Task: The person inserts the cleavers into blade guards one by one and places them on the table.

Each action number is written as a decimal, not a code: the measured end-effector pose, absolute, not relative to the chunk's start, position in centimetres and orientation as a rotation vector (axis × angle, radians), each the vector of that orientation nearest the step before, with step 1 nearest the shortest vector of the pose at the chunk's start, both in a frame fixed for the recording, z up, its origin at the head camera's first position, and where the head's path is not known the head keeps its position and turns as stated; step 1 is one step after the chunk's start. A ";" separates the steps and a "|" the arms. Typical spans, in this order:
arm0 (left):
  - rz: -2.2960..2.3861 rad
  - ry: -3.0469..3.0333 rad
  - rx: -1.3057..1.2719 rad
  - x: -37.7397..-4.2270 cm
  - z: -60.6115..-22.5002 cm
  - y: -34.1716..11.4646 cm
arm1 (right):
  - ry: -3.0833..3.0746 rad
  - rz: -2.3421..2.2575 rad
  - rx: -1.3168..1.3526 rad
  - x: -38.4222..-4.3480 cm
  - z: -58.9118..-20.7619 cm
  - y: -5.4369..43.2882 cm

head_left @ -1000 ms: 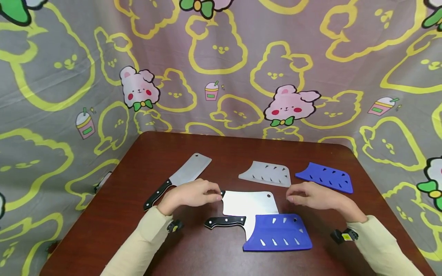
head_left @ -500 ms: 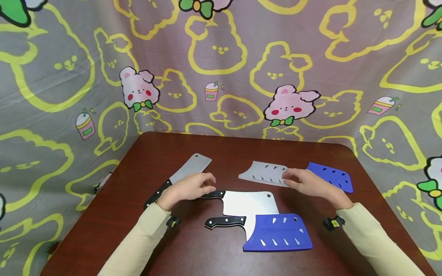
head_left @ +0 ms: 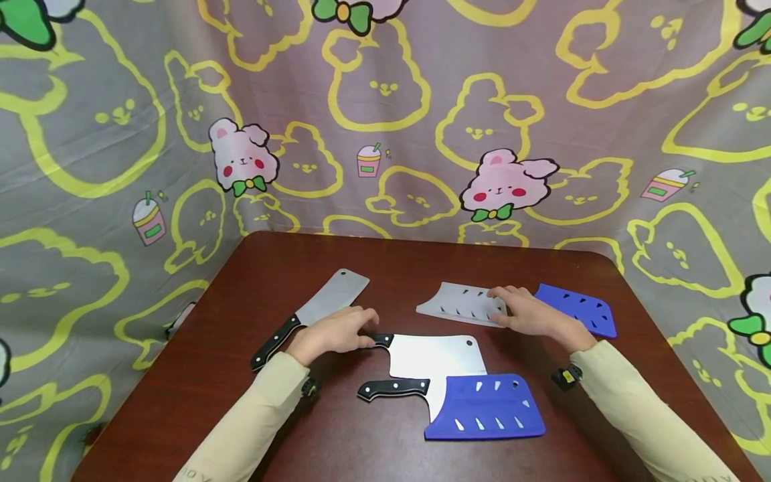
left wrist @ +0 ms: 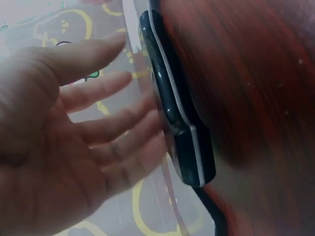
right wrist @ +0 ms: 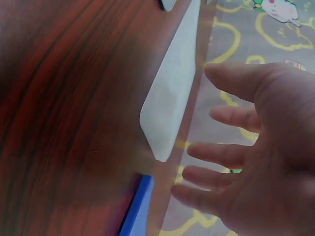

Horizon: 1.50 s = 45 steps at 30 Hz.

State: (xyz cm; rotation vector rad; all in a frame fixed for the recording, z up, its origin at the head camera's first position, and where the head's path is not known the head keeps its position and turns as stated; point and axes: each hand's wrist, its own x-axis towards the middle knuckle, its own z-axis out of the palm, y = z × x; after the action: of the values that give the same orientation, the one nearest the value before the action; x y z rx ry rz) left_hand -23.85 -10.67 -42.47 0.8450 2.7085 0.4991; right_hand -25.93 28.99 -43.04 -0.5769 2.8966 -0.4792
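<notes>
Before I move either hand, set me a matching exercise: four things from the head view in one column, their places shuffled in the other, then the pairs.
Things
1. Left hand
2. Right hand
3. Loose blue cover
4. Blue-covered cleaver

Places in the head view
A. Lowest of the four
B. In front of one end of the white cover
C. Farthest right of the four
D. Partly hiding a black handle

Pairs: 1-D, 2-B, 3-C, 4-A

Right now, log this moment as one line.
left hand: at middle cleaver's handle, not gripping | right hand: at white sheath, not gripping | front cleaver: in blue sheath
</notes>
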 end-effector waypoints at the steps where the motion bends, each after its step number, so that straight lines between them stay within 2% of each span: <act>1: 0.479 2.703 0.841 -23.8 -42.6 -10.6 | 2.892 -0.469 -0.566 -26.0 -43.2 29.0; 16: 0.236 2.716 0.789 -23.3 -43.2 -10.1 | 2.792 -0.410 -0.535 -27.7 -44.2 29.4; 30: 0.248 2.673 0.825 -23.4 -42.8 -10.3 | 2.796 -0.359 -0.513 -28.5 -44.6 29.1; 39: 0.364 2.628 0.748 -23.6 -41.9 -10.5 | 2.828 -0.396 -0.510 -28.7 -44.4 28.7; 45: 0.390 2.652 0.817 -23.6 -41.7 -10.8 | 2.779 -0.404 -0.531 -29.0 -44.5 29.1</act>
State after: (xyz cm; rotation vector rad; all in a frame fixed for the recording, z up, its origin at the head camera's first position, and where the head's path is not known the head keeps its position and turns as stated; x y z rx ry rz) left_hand -23.61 -10.79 -41.71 0.8167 2.6525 0.3896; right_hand -29.02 29.11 -44.52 -0.5315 2.7786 -0.4040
